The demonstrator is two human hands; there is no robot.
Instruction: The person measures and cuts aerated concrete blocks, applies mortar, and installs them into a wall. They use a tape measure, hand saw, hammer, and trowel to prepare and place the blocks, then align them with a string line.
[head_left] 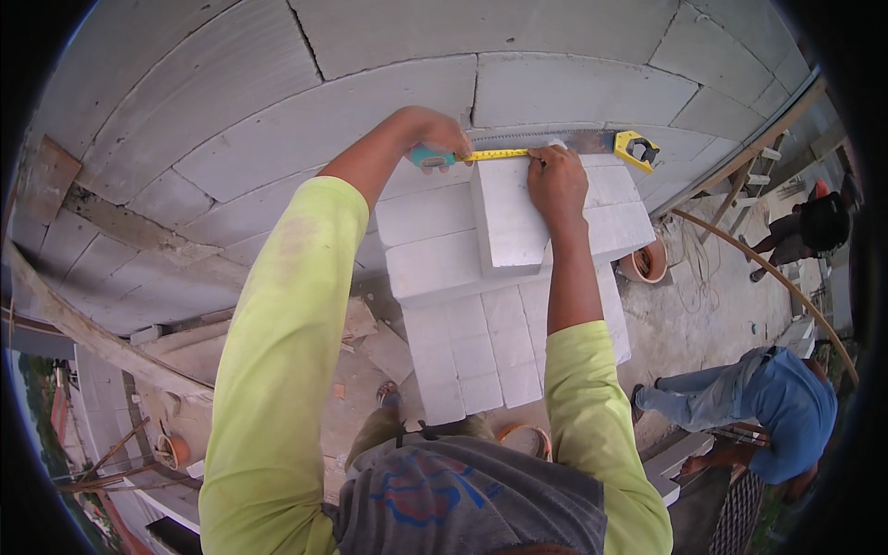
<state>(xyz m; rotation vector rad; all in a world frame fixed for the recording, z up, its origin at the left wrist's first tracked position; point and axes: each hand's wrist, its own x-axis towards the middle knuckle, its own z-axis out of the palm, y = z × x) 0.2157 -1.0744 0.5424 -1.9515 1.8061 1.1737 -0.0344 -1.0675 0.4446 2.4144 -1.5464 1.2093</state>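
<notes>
One white block (507, 222) lies on top of a stack of white blocks (430, 217) straight in front of me, and both my arms reach out over that stack toward its far edge. My left grip (435, 132) is closed around the teal case of a tape measure (428, 158), so that tool sits right inside my fingers, just to the left of the block's far left corner. From the case the yellow tape (499, 155) runs out to the right along the block's far edge, bridging the space between my two hands. My right grip (559, 180) rests at the far right corner of the block, fingers bent, the fingertips touching the right end of the yellow tape; I cannot tell whether they pinch it or only press on it. The block itself lies below and between my hands, nearer to the right one. Just beyond it, toward the grey block wall (573, 88), is a hand saw (590, 141), its yellow handle (625, 148) pointing right, past my right hand. Off to the right, an orange bucket (630, 268) stands near the stack, and a person in a blue shirt (786, 398) bends forward.
</notes>
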